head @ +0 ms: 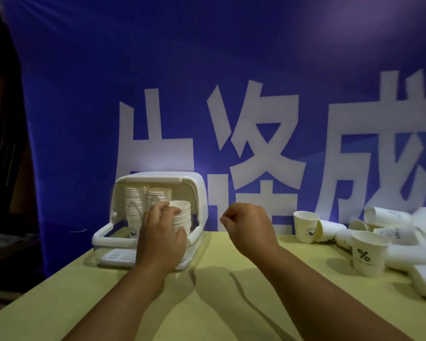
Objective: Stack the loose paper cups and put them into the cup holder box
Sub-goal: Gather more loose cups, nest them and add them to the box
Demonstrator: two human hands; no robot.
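Cup stack (182,212), left hand (161,230) gripping, beside box (202,193) wall.

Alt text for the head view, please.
The left hand grips a short stack of paper cups inside the open white cup holder box, beside two taller stacks. The right hand, fingers curled and empty, hovers over the yellow table; loose cups sit at right before a blue banner.
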